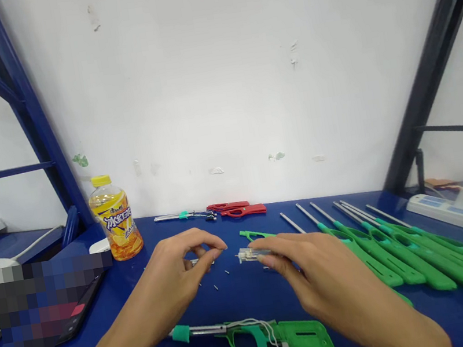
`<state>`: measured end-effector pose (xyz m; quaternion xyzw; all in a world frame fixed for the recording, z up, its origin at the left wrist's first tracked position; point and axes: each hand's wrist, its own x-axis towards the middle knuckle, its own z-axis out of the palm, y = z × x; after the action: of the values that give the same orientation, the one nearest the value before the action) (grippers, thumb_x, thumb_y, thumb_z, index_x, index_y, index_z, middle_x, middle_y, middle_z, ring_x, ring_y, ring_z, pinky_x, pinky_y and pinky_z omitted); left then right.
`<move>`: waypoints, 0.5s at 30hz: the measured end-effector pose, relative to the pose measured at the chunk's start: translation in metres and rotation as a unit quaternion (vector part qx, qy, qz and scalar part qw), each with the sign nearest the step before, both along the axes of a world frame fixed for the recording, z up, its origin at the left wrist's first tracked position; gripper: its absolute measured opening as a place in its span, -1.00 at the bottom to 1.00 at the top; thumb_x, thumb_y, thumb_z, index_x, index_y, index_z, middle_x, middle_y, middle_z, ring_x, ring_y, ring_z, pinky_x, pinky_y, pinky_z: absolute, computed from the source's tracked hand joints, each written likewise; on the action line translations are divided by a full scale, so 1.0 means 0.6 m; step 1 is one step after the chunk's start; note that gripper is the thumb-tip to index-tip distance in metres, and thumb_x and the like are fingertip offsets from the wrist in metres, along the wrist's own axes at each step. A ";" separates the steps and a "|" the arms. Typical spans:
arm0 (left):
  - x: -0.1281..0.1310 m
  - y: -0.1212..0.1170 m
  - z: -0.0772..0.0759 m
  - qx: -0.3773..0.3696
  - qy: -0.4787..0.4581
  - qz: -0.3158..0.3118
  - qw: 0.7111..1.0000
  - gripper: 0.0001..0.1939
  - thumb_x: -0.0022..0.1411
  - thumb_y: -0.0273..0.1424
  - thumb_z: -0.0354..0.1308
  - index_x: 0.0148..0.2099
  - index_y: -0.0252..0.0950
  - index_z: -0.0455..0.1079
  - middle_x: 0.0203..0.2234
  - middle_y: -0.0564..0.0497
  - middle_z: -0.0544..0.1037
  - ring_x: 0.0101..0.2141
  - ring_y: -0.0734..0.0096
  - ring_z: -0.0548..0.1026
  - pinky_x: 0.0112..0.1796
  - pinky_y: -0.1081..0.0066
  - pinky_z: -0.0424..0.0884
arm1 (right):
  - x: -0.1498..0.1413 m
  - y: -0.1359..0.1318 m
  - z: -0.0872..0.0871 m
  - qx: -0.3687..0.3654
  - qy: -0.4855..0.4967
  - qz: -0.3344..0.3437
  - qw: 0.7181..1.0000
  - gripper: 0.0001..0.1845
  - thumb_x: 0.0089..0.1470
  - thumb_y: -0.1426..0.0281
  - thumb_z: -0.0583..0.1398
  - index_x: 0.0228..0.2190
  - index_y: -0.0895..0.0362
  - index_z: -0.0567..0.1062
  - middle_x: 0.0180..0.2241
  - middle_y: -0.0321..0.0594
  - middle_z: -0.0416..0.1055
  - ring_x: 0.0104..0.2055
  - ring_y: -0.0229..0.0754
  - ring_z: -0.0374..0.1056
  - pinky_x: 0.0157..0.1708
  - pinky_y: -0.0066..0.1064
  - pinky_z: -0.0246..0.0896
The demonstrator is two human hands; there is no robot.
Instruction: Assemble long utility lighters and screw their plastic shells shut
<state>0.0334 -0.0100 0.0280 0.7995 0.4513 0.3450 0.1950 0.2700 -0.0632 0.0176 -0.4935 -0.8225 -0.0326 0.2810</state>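
My right hand (311, 260) pinches a small clear plastic lighter fuel tank (247, 255) with a thin tip pointing left. Facing it, my left hand (184, 266) has thumb and forefinger pressed together; whatever lies between them is too small to make out. Beneath the hands, an opened green lighter body (305, 337) lies on the blue table, its white wires, teal trigger and metal tube exposed. Tiny metal pins (216, 287) are scattered between the hands. Another clear part lies partly hidden behind my left fingers. A green shell half (255, 233) sits behind my right hand.
Several green long-neck lighters (416, 261) lie fanned out at the right, near a white power strip (462, 216). Red shell halves (241, 211) and a metal lighter tube (168, 217) lie along the wall. A drink bottle (116, 221) and a phone (81, 309) are left.
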 end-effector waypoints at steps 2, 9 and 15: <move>0.002 -0.005 0.002 -0.027 -0.025 0.002 0.999 -0.76 0.34 -0.18 0.15 -0.19 -0.14 0.61 -0.35 0.06 0.65 -0.40 0.35 0.50 -0.44 0.42 0.33 | 0.006 0.001 0.003 -0.004 0.007 0.001 1.000 -0.71 0.46 0.32 0.06 0.01 -0.14 0.54 -0.08 -0.30 0.63 -0.12 -0.03 0.56 -0.09 -0.16 0.40; 0.008 -0.020 0.002 -0.112 -0.078 -0.021 0.990 -0.74 0.30 -0.15 0.19 -0.19 -0.18 0.59 -0.42 0.07 0.59 -0.49 0.41 0.39 -0.45 0.41 0.31 | 0.016 -0.002 0.010 -0.019 0.030 0.038 0.999 -0.71 0.48 0.34 0.03 0.03 -0.14 0.50 -0.08 -0.32 0.59 -0.17 -0.12 0.52 -0.11 -0.23 0.36; 0.019 -0.022 0.006 -0.142 -0.113 -0.041 0.982 -0.80 0.25 -0.19 0.23 -0.22 -0.20 0.51 -0.50 0.15 0.48 -0.52 0.48 0.28 -0.51 0.46 0.20 | 0.011 -0.004 0.014 -0.032 0.030 0.055 0.998 -0.69 0.48 0.37 0.03 0.07 -0.16 0.49 -0.14 -0.33 0.57 -0.22 -0.17 0.49 -0.18 -0.28 0.32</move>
<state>0.0450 -0.0231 0.0318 0.7373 0.4374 0.3573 0.3706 0.2765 -0.0659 0.0258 -0.4569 -0.8402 0.0239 0.2912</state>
